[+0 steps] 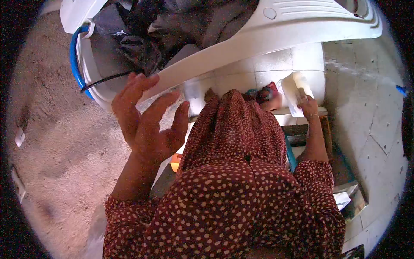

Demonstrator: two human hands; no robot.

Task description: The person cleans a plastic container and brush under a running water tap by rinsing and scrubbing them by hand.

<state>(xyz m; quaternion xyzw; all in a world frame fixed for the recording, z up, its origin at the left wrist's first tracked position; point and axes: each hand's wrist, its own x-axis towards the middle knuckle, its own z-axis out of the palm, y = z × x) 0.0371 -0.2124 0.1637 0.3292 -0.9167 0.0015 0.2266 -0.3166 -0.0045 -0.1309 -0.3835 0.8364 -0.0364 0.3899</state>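
My left hand [151,116] is raised with its fingers spread, close to the rim of a white plastic tub [207,58]. Nothing shows between its fingers. A thin black cord [113,79] runs from the tub's left edge toward the fingertips; whether they touch it I cannot tell. Dark cloth [185,26] fills the tub. Low at the right, my right hand [308,107] is closed on the handle of a pale white plastic scoop or container [295,93], which hangs above the tiled floor.
A blue hose [76,60] curves round the tub's left side. White tiles [276,60] lie below the tub, with rough concrete ground [69,142] at left. Behind my right arm are a shelf edge and a box [351,200]. A small orange object [176,162] sits beside my dress.
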